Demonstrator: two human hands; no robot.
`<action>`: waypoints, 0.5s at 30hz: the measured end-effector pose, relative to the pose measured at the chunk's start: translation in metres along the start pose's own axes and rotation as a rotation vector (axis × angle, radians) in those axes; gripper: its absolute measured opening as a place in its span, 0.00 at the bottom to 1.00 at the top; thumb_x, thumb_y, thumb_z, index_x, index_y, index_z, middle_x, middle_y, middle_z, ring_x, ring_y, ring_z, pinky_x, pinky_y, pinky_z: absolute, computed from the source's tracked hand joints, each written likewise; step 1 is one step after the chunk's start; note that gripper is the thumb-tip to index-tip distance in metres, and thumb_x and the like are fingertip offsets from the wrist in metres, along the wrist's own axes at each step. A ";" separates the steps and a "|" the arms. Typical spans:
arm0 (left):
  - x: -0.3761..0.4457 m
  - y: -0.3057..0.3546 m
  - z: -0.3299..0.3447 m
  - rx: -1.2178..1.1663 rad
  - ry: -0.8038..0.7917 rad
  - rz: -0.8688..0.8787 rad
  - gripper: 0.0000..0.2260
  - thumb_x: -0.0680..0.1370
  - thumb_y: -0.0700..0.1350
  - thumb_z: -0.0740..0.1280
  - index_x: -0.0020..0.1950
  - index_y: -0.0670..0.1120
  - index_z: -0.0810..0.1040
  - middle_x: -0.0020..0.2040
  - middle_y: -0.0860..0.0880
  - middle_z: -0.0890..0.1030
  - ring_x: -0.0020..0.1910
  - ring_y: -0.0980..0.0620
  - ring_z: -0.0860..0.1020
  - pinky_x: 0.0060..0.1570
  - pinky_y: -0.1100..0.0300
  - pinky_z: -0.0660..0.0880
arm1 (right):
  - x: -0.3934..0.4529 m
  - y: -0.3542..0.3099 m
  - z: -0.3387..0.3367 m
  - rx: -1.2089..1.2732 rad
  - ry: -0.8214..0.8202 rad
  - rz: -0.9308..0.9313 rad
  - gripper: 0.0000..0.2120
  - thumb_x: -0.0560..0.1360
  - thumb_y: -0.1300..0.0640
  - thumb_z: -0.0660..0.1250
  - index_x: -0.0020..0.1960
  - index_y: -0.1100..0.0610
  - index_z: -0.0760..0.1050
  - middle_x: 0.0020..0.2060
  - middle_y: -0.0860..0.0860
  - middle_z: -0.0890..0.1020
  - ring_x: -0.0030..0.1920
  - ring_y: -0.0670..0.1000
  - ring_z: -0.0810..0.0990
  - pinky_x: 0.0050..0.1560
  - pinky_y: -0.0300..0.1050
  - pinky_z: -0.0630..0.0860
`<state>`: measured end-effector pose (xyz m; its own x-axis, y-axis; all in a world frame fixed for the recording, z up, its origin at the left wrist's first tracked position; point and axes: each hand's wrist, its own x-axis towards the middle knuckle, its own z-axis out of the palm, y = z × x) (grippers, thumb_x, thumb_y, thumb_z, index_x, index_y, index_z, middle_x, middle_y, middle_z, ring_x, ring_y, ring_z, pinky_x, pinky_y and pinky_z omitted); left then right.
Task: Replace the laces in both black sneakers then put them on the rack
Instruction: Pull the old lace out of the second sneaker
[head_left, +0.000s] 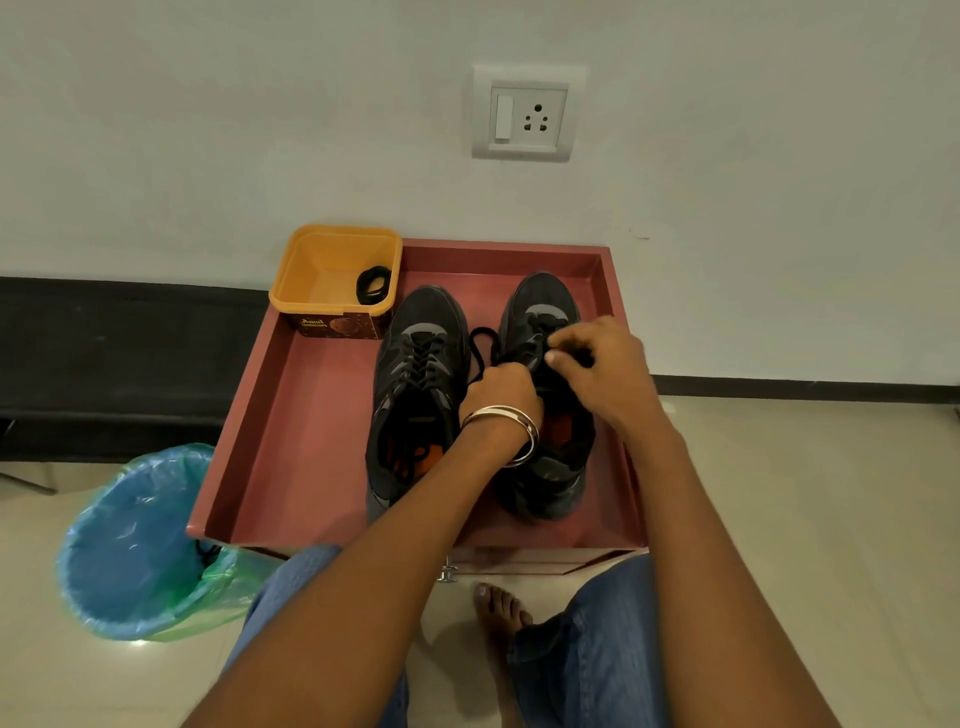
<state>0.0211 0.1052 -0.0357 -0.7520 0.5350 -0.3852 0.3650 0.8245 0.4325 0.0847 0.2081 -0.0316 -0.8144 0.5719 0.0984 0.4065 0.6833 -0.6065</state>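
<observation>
Here both sneakers (421, 384) point toes wallward; each hand's (501, 392) grip pinches lace (480, 345).

Two sneakers stand side by side in a tray (291, 415) set against the wall, toes toward the wall, the left sneaker (415, 395) just beside the right sneaker (545, 312). A tub (311, 280) sits in the tray's far left corner with a coiled lace (374, 285) inside it. A socket plate (524, 117) is on the wall above. A lined bin (135, 540) stands on the floor to the tray's near left. Both hands, the left hand (501, 392) and the right hand (602, 364), are over the right sneaker's lace (480, 343).
</observation>
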 end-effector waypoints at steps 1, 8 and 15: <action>0.000 0.000 0.000 0.001 0.000 -0.002 0.15 0.80 0.44 0.61 0.64 0.40 0.72 0.61 0.39 0.74 0.59 0.37 0.75 0.45 0.50 0.71 | 0.001 -0.001 0.003 -0.119 -0.045 -0.017 0.10 0.75 0.55 0.70 0.56 0.54 0.81 0.54 0.53 0.78 0.56 0.53 0.76 0.58 0.45 0.73; 0.002 0.000 -0.001 -0.005 -0.013 -0.019 0.14 0.79 0.44 0.62 0.63 0.39 0.72 0.60 0.39 0.75 0.59 0.37 0.75 0.46 0.50 0.71 | 0.002 -0.021 0.006 -0.128 0.047 0.132 0.07 0.76 0.59 0.66 0.47 0.58 0.83 0.45 0.51 0.82 0.43 0.47 0.77 0.44 0.38 0.68; 0.001 -0.001 -0.003 0.003 -0.011 -0.002 0.13 0.79 0.43 0.62 0.62 0.38 0.73 0.59 0.38 0.76 0.57 0.36 0.76 0.47 0.49 0.73 | -0.003 -0.022 -0.004 0.484 0.260 0.516 0.08 0.77 0.63 0.63 0.43 0.59 0.80 0.41 0.52 0.83 0.37 0.49 0.83 0.38 0.42 0.77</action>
<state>0.0184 0.1047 -0.0345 -0.7467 0.5353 -0.3948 0.3653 0.8261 0.4291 0.0794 0.1929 -0.0155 -0.4214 0.8952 -0.1450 0.4336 0.0584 -0.8992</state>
